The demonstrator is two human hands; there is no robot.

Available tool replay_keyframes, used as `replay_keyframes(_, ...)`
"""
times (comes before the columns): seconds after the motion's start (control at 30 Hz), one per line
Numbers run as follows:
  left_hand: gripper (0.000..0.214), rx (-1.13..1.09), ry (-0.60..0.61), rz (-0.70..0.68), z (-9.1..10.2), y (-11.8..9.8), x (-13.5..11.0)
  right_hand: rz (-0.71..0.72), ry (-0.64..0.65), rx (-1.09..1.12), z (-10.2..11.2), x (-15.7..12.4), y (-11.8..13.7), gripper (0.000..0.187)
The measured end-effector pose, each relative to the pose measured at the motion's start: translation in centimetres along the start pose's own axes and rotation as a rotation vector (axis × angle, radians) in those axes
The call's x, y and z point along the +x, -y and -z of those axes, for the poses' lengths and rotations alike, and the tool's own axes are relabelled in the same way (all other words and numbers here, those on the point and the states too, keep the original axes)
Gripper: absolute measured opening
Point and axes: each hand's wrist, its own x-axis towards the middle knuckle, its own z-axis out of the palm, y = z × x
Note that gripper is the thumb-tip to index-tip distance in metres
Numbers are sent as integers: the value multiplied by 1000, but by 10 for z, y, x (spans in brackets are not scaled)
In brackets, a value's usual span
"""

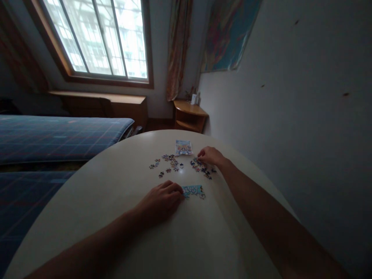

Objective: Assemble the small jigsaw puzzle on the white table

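Note:
A round white table [122,186] carries a jigsaw. My left hand [162,199] lies palm down with curled fingers, its fingertips touching the left end of a joined blue strip of puzzle pieces [194,190]. My right hand [209,155] reaches farther out, fingers bent down in a pinch over a cluster of loose pieces [202,167]; what it holds is too small to make out. More loose pieces [170,162] lie scattered in the middle. A small picture card [183,147] lies beyond them.
A wall runs close along the table's right side. A bed with a blue checked cover [58,135] stands left. A wooden corner shelf [190,114] and a low cabinet [116,104] sit under the window at the back.

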Motion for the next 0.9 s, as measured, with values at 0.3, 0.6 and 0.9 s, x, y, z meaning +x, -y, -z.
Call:
replay_keyframes(0.3, 17, 7, 39, 21, 3, -2, 0, 38, 159, -72, 11, 7, 6, 31)
replay_keyframes(0.6, 16, 2, 41, 29, 3, -2, 1, 99, 93, -36, 9, 6, 2, 30)
replay_keyframes(0.9, 17, 13, 42, 20, 2, -1, 1, 177, -61, 167, 4, -2, -5, 13)
